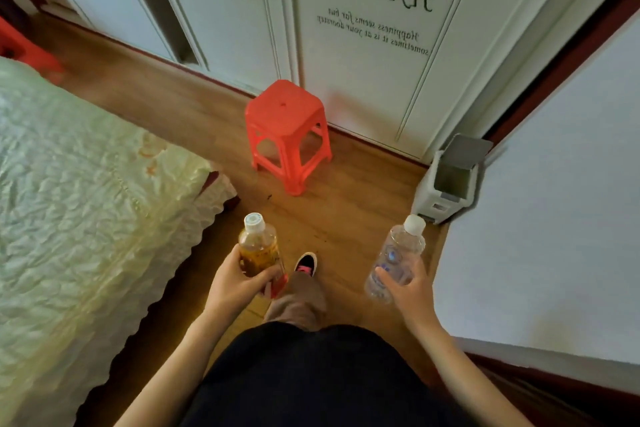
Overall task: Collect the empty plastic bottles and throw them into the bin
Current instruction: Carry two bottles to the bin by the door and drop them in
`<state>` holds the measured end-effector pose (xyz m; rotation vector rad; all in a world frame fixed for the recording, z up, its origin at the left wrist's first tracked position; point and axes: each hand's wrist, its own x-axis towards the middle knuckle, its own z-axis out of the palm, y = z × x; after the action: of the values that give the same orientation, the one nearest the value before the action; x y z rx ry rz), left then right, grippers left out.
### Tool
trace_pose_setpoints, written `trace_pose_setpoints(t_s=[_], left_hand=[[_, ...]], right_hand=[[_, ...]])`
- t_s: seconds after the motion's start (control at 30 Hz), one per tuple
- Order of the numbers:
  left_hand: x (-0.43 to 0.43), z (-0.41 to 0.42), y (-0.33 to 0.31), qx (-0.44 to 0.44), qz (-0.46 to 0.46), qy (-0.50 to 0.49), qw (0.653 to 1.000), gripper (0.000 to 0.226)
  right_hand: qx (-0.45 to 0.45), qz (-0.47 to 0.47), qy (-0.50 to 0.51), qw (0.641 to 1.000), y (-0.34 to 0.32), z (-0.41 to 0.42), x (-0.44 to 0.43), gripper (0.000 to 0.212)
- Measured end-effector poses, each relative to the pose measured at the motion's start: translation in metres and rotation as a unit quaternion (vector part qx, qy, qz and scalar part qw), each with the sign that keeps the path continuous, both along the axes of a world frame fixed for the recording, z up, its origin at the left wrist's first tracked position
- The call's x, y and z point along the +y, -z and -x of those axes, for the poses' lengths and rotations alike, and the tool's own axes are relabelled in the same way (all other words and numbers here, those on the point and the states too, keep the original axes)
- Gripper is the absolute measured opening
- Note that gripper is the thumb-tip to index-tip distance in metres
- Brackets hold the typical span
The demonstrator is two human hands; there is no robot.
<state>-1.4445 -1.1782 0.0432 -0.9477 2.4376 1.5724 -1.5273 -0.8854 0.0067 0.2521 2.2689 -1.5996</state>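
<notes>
Left grip (235, 284) round amber bottle (258, 246); right grip (410, 291) round clear bottle (398, 253).

Under you runs a wooden floor (194, 114). At your 12 o'clock a red plastic stool (285, 114) stands on it, close to the foot of the white cabinet doors (363, 80). At about 2 o'clock a white bin (426, 194) sits on the boards in the corner, its grey lid (464, 149) tipped up. Your shoe (306, 263) is planted just ahead of you. At 9 o'clock the bed (86, 201), under a pale green quilted cover, stands on the floor. Far off at 10 o'clock there is a second red stool (24, 48), blurred.
</notes>
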Motion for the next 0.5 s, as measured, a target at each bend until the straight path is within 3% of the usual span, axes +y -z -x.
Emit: trace_pose_setpoints(t_s=[0.2,0.4,0.5], left_hand=[[-0.025,0.175,0.013,0.009,-0.006,0.115,0.993,0.05],[-0.016,0.337,-0.008,0.022,0.006,0.255,0.967,0.054],[0.003,0.403,-0.015,0.025,0.013,0.315,0.949,0.05]], right_hand=[[-0.018,-0.036,0.108,0.993,0.022,0.094,-0.007,0.061],[-0.01,-0.053,0.247,0.967,0.004,0.185,-0.008,0.064],[-0.024,-0.063,0.302,0.951,-0.015,0.227,0.001,0.053]])
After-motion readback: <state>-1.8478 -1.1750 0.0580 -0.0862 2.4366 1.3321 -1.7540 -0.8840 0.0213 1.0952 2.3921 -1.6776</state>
